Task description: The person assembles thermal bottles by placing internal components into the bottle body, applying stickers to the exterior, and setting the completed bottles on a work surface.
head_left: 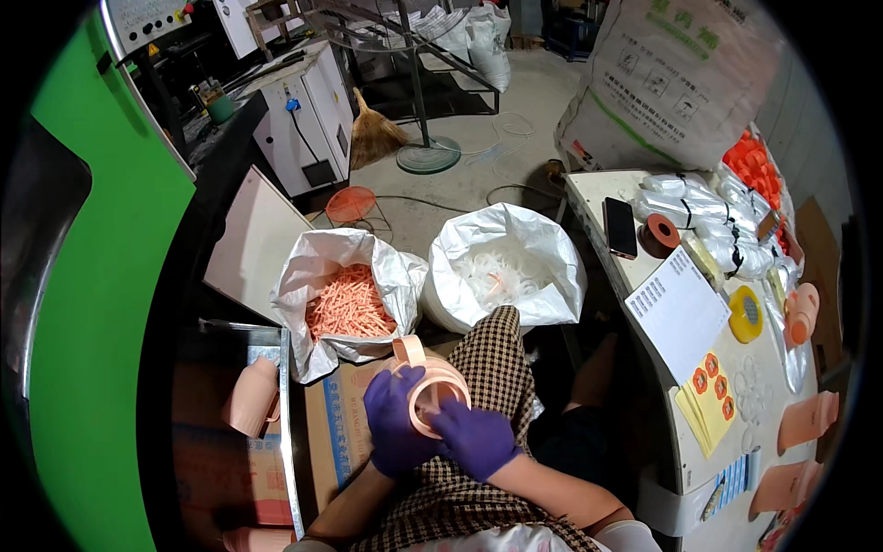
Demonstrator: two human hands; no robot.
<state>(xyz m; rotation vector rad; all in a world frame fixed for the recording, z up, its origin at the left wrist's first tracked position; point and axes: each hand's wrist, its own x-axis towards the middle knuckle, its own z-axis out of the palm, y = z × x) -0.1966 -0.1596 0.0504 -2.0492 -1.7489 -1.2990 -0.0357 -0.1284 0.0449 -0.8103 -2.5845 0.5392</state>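
Observation:
A peach plastic jug [445,370] with a loop handle [408,350] is tilted over my lap, its round mouth facing up toward me. My left hand [394,423], in a purple glove, is wrapped around the jug's left side, below the handle. My right hand [476,442], gloved in purple too, is closed, with its fingertips at the lower right of the mouth. Whatever those fingers pinch is hidden. Another peach jug [253,397] lies to the left, inside a metal-edged chute [287,432].
Ahead stand a white sack [292,276] of peach plastic strips and another sack [566,299] of clear rings. The right-hand table [648,419] bears a phone [619,228], tape [745,315], stickers [706,401] and several peach pieces. Green machinery [101,276] borders the left.

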